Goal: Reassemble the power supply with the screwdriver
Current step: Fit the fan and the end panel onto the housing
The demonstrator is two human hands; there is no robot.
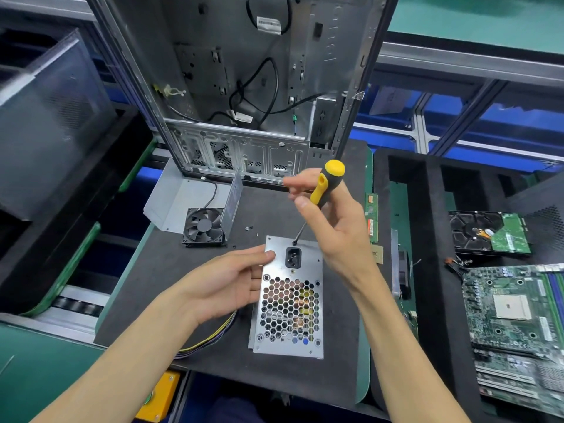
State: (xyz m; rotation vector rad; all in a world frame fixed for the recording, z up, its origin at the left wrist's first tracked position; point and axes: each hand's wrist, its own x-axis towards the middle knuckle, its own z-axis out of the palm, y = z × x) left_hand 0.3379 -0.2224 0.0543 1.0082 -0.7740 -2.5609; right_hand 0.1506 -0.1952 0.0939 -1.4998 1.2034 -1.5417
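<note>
The power supply (288, 303) stands on the black mat with its silver grille panel facing up; a black power socket sits near the panel's top. My right hand (329, 221) grips the yellow-and-black screwdriver (323, 186) by its handle. The shaft slants down to the left, and its tip rests on the panel just above the socket. My left hand (225, 279) holds the supply's left side, thumb pressed on the panel beside the socket. A bundle of coloured wires (210, 340) trails from the supply under my left wrist.
An open computer case (244, 87) stands upright behind the mat. A black fan (204, 227) and a bent metal cover (183, 203) lie at the back left, with small screws (248, 228) nearby. RAM sticks (371, 215), a hard drive (488, 236) and a motherboard (515, 312) lie to the right.
</note>
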